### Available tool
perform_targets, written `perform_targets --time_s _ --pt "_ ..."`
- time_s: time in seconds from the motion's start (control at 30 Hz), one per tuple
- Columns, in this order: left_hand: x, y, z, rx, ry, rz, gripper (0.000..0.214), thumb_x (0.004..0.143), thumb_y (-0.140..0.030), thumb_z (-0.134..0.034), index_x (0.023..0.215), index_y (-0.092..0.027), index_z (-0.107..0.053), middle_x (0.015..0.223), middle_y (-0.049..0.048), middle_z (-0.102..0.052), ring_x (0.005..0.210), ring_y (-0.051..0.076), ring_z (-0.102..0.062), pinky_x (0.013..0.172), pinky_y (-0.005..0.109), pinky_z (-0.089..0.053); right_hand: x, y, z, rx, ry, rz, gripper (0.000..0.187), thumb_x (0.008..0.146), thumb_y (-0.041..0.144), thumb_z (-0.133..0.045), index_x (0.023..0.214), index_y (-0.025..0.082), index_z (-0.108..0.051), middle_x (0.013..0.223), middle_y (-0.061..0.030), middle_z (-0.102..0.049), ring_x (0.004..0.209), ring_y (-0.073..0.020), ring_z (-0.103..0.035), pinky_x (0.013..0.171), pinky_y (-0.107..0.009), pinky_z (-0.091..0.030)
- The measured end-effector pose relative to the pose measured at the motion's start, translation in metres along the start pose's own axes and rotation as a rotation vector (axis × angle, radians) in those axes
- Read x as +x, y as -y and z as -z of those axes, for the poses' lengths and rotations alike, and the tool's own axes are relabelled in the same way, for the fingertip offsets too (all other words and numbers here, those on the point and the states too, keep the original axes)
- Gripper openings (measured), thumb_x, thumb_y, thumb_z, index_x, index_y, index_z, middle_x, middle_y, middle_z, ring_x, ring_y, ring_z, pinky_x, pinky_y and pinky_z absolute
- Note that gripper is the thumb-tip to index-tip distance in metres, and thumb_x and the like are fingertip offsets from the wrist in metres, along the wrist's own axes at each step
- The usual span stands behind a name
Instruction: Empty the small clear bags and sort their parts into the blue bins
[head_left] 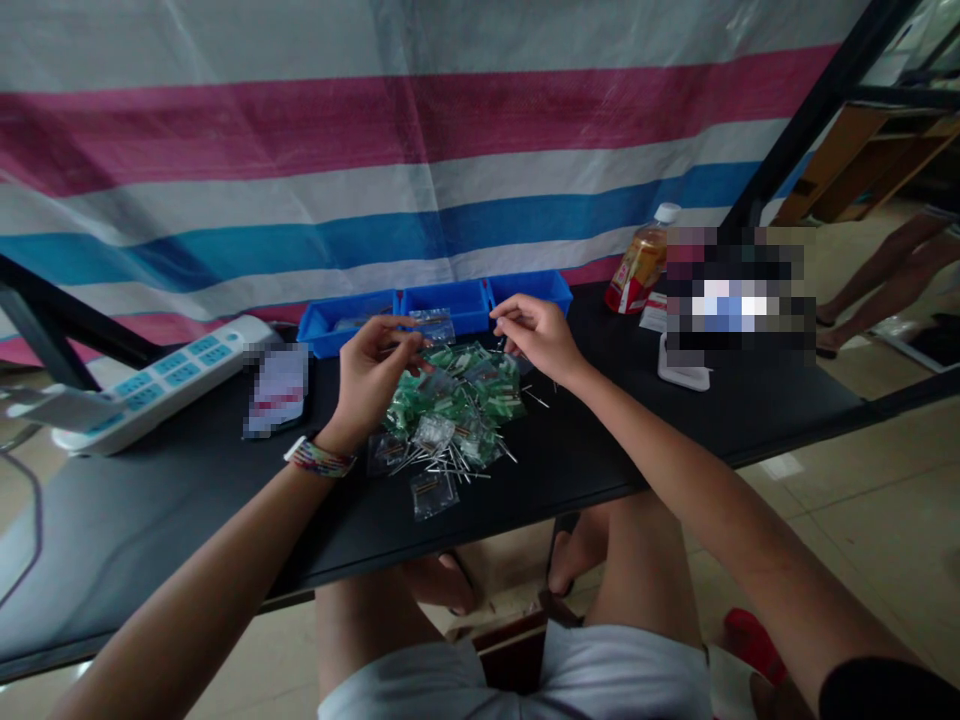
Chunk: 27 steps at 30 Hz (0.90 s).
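My left hand (pixel 377 368), with a woven band at the wrist, is closed at the left of a pile on the table. A small clear plastic bag (pixel 435 326) with thin brass-coloured pieces inside is at its fingertips. My right hand (pixel 541 335) is pinched closed above the pile's right side; whatever its fingers hold is too small to make out. Between and below both hands lies the heap of green and clear small bags (pixel 480 385). Loose thin metal pins (pixel 450 462) stick out at its front. One clear bag (pixel 433 494) lies nearest the table's front edge.
Three joined blue bins (pixel 349 318) stand behind the pile against a striped sheet (pixel 285 220). To the left are a white power strip (pixel 172 380) and a phone (pixel 279 390). A drink bottle (pixel 637 265) and a white object (pixel 684 368) sit at the right.
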<state>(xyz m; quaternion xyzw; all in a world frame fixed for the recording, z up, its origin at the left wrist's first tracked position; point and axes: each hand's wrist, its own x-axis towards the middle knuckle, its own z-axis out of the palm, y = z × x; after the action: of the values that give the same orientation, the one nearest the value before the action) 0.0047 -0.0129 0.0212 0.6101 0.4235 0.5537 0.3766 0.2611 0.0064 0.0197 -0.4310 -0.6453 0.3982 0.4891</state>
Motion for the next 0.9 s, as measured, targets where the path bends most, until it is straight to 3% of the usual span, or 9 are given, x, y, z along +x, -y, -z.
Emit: perform_targets --time_s 0.13,0.23,0.4,0.6,0.7,0.8,0.9 --pt "0.015 0.015 0.019 -0.023 -0.165 0.027 0.034 0.09 -0.046 -0.08 0.108 -0.022 -0.064 0.097 0.0039 -0.08 0.068 0.015 -0.076 0.06 0.028 -0.054 0.005 -0.006 0.022 -0.427 -0.018 0.017 0.004 0.089 0.019 -0.072 0.091 0.018 -0.074 0.093 -0.007 -0.077 0.084 -0.0209 -0.072 0.078 -0.032 -0.055" --pt "0.025 0.029 0.033 -0.037 -0.257 0.057 0.035 0.093 -0.048 -0.076 0.112 -0.022 -0.061 0.102 0.0034 -0.079 0.075 0.014 -0.077 0.064 0.028 -0.053 0.005 -0.008 0.032 -0.667 0.04 -0.081 0.009 0.087 0.028 -0.08 0.088 0.02 -0.077 0.095 -0.009 -0.079 0.088 -0.0241 -0.072 0.08 -0.035 -0.053" --pt "0.029 0.037 0.04 -0.09 -0.246 0.079 0.035 0.099 -0.051 -0.065 0.119 -0.023 -0.061 0.106 0.0039 -0.078 0.083 0.015 -0.078 0.068 0.029 -0.054 0.004 -0.012 0.039 -0.818 0.152 -0.216 0.021 0.081 0.04 -0.088 0.088 0.023 -0.078 0.09 -0.0089 -0.079 0.081 -0.0255 -0.071 0.071 -0.035 -0.048" --pt "0.022 0.026 0.027 -0.165 -0.203 0.098 0.026 0.09 -0.038 -0.074 0.107 -0.022 -0.062 0.092 0.0004 -0.076 0.065 0.011 -0.071 0.063 0.027 -0.055 0.011 -0.02 0.04 -0.709 0.266 -0.223 0.013 0.08 0.021 -0.086 0.078 0.02 -0.074 0.082 -0.006 -0.079 0.078 -0.0214 -0.072 0.067 -0.03 -0.047" --pt "0.018 0.021 0.021 -0.15 -0.166 0.084 0.025 0.085 -0.037 -0.077 0.102 -0.024 -0.064 0.087 -0.0001 -0.073 0.061 0.011 -0.068 0.059 0.025 -0.055 0.015 -0.027 0.042 -0.59 0.259 -0.241 0.013 0.078 0.012 -0.083 0.075 0.018 -0.072 0.079 -0.0046 -0.077 0.076 -0.0189 -0.071 0.065 -0.027 -0.046" --pt "0.016 0.017 0.018 -0.104 -0.107 0.067 0.023 0.083 -0.035 -0.074 0.1 -0.023 -0.064 0.083 -0.0006 -0.07 0.057 0.011 -0.065 0.056 0.025 -0.054 0.018 -0.03 0.042 -0.418 0.222 -0.217 0.014 0.076 0.011 -0.081 0.075 0.018 -0.068 0.075 -0.002 -0.072 0.074 -0.0173 -0.067 0.067 -0.027 -0.047" --pt "0.01 0.011 0.012 -0.033 0.006 0.008 0.023 0.084 -0.036 -0.075 0.099 -0.021 -0.067 0.081 -0.0007 -0.068 0.055 0.012 -0.065 0.056 0.026 -0.052 0.017 -0.023 0.036 -0.209 0.215 -0.102 0.018 0.075 0.017 -0.081 0.079 0.019 -0.064 0.076 0.0004 -0.067 0.075 -0.0164 -0.064 0.073 -0.029 -0.049"
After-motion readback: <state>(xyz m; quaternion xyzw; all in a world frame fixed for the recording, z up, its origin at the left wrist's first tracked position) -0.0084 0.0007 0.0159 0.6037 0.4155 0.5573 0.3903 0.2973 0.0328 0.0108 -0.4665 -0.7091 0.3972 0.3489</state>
